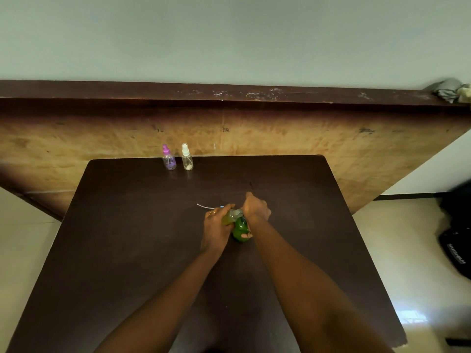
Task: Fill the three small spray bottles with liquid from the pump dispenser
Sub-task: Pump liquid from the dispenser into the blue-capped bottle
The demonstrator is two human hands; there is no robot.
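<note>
— What's nearest you?
— My two forearms, coming in low over the near end of the dark counter [122, 263]. They meet around its middle.
— And the grips?
— My left grip [216, 226] is wrapped round a small bottle [226, 220] with yellow-green liquid in it. The bottle is uncapped as far as I can see and held right against the green pump dispenser [240, 231]. My right grip [256, 208] sits on top of the dispenser's pump head. The back of it faces me and hides the fingers, so I can't tell how far they are closed.
— So where does the job stand?
— I'd judge I'm on the first of three. The one in hand looks partly filled, but I can't make out how full. What I take for its spray top [206, 206], with a thin white tube, lies on the counter just beyond my left grip.
— The other two?
— The purple-capped bottle [168, 159] and the white-capped bottle [187, 159] stand upright side by side at the far edge, well apart from the dispenser, caps on. Neither shows green liquid, so both seem left to fill, and this one will need recapping.
</note>
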